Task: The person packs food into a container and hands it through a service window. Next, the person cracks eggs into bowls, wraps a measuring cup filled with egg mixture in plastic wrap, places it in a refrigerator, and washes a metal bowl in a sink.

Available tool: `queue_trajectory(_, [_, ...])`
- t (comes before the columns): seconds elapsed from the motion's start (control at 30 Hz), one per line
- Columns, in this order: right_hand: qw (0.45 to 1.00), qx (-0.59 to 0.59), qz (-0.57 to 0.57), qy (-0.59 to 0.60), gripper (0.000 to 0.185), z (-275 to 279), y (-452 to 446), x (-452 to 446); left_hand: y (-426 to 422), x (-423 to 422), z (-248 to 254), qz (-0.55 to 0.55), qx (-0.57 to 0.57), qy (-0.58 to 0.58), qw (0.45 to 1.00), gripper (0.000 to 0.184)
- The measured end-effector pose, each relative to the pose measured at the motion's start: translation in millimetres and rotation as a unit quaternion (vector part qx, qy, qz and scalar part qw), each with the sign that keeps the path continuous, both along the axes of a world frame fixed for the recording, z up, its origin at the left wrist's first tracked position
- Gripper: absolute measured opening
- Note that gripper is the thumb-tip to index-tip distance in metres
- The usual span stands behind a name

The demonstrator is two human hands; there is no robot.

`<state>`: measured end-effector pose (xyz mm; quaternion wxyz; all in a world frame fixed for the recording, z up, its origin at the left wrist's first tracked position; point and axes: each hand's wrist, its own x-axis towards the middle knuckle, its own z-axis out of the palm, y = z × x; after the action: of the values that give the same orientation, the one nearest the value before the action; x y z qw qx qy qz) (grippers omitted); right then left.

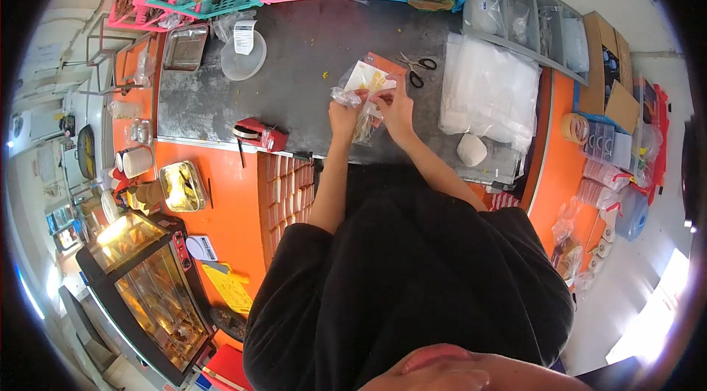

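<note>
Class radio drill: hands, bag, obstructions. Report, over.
Left hand and right hand both on clear bag. Scissors lying close, just beyond right hand. Nothing seen blocking either hand.

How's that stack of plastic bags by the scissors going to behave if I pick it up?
The bags will probably sag, since they look thin and wrinkled. They may be slippery too: the plastic shines and the layers lie unevenly, so top ones could slide off.
</note>
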<state>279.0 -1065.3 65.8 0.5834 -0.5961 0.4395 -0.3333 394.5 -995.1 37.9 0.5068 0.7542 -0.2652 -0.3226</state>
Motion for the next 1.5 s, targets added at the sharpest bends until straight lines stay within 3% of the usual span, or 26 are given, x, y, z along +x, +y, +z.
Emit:
queue_trajectory(0.13, [0.995,0.081,-0.065,-0.016,0.042,-1.8,-3.6,10.1,-1.7,-5.2,-3.4,0.066,0.036,-0.004,0.997,0.018])
queue_trajectory(0.27, [0.996,0.039,-0.073,-0.042,0.035,-25.0,-8.1,10.7,-2.1,-4.2,-8.4,0.069,0.01,0.026,0.997,0.019])
queue_trajectory(0.33, [0.997,0.064,-0.041,-0.004,0.029,-23.4,-12.0,4.2,-1.0,-2.3,-12.5,0.06,0.057,0.022,0.996,0.02])
queue_trajectory(0.43, [0.997,0.053,0.009,0.053,0.026,-25.8,-11.8,-6.0,1.2,-0.9,-11.1,0.05,0.034,0.078,0.995,0.025])
queue_trajectory(0.53, [0.996,0.073,0.027,0.054,0.028,-12.8,-9.0,-14.2,1.2,-3.7,5.8,0.038,0.002,0.098,0.994,0.023])
queue_trajectory(0.63, [0.995,0.088,0.032,0.039,0.027,-14.4,-7.5,-16.3,2.2,-0.5,-13.0,0.032,-0.016,0.105,0.994,0.021])
queue_trajectory(0.97, [0.998,0.063,0.017,0.001,0.029,-23.2,-11.7,-4.5,3.3,1.7,-4.0,-0.005,-0.024,0.071,0.997,0.019])
queue_trajectory(1.03, [0.999,0.041,0.03,-0.006,0.03,-20.9,-16.4,-3.1,3.0,2.6,11.0,-0.06,0.03,-0.055,0.996,0.028])
queue_trajectory(1.07, [0.999,0.041,0.034,-0.008,0.03,-15.2,-19.1,-3.2,4.4,6.0,7.7,-0.056,0.03,-0.058,0.996,0.028])
queue_trajectory(1.13, [0.99,0.027,0.132,-0.031,0.037,-2.6,-27.3,-5.7,11.6,17.3,-5.4,-0.134,0.112,-0.175,0.969,0.031])
queue_trajectory(1.17, [0.98,-0.075,0.185,0.009,0.044,-14.3,-34.9,-5.7,10.3,17.2,1.3,-0.121,0.113,-0.178,0.97,0.031])
queue_trajectory(1.23, [0.967,-0.104,0.231,0.031,0.045,-26.0,-45.0,-12.6,4.7,7.4,16.1,-0.083,0.107,-0.315,0.939,0.033])
queue_trajectory(1.33, [0.941,-0.189,0.274,0.052,0.04,-17.4,-45.8,-11.4,1.9,15.4,9.6,-0.119,0.121,-0.268,0.948,0.04])
queue_trajectory(1.4, [0.873,-0.404,0.239,0.129,0.035,-10.7,-38.0,-8.5,-0.9,14.4,14.1,-0.114,0.091,-0.28,0.949,0.033])
queue_trajectory(1.5, [0.883,-0.389,0.191,0.178,0.032,-16.6,-31.6,-5.8,-12.1,9.0,17.9,-0.124,0.134,-0.325,0.928,0.017])
